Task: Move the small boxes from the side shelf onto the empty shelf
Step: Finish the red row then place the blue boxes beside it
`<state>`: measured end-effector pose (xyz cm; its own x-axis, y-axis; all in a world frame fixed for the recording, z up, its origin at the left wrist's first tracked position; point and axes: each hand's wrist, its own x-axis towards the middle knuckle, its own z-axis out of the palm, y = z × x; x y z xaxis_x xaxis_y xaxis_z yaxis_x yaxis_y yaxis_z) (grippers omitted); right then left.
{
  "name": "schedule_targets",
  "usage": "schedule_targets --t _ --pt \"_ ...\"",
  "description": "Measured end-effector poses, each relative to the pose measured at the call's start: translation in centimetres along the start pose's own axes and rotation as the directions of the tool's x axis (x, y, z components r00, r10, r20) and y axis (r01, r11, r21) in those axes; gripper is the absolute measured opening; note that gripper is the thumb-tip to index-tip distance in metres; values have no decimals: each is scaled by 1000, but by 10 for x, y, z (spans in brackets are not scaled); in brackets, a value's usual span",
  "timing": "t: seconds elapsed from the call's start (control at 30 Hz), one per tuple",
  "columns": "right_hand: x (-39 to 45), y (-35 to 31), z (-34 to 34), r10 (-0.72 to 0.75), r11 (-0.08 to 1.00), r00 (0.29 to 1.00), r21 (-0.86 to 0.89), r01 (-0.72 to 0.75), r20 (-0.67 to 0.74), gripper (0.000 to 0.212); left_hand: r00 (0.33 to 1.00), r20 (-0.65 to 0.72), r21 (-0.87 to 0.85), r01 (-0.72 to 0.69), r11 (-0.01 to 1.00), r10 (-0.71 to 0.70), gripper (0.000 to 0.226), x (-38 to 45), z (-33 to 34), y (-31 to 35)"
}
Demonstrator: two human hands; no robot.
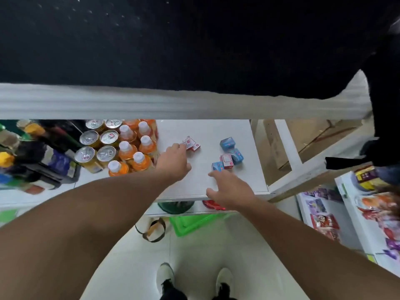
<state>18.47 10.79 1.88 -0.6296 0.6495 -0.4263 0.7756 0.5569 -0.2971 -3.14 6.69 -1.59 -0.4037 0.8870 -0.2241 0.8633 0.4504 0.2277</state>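
Note:
A white shelf board (pixel 216 131) lies in front of me, under a higher shelf edge. Small red-and-white boxes (pixel 191 144) lie at its left, with the fingertips of my left hand (pixel 174 161) touching them. Whether the fingers grip a box I cannot tell. To the right sits a cluster of small blue boxes (pixel 229 143) and one red-and-white box (pixel 226 161). My right hand (pixel 229 187) hovers over the board's front edge with fingers spread, just short of the nearest blue box (pixel 217 166); it holds nothing.
Orange drink bottles (pixel 138 158) and cans (pixel 98 146) stand tight against the board's left side. Snack packets (pixel 324 219) fill a white rack at the right. A green basket (pixel 194 221) and a bag lie on the floor below. A dark-clothed person (pixel 383 105) stands far right.

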Motion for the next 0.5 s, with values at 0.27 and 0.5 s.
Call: schedule_targets --t 0.27,0.5 --pt "36 -10 9 11 999 1000 41 -10 -26 58 1000 2 16 -30 999 30 51 49 18 -22" --pt "75 11 -5 -53 998 992 26 57 -117 51 990 -144 -21 -17 1000 14 22 60 39 -17"
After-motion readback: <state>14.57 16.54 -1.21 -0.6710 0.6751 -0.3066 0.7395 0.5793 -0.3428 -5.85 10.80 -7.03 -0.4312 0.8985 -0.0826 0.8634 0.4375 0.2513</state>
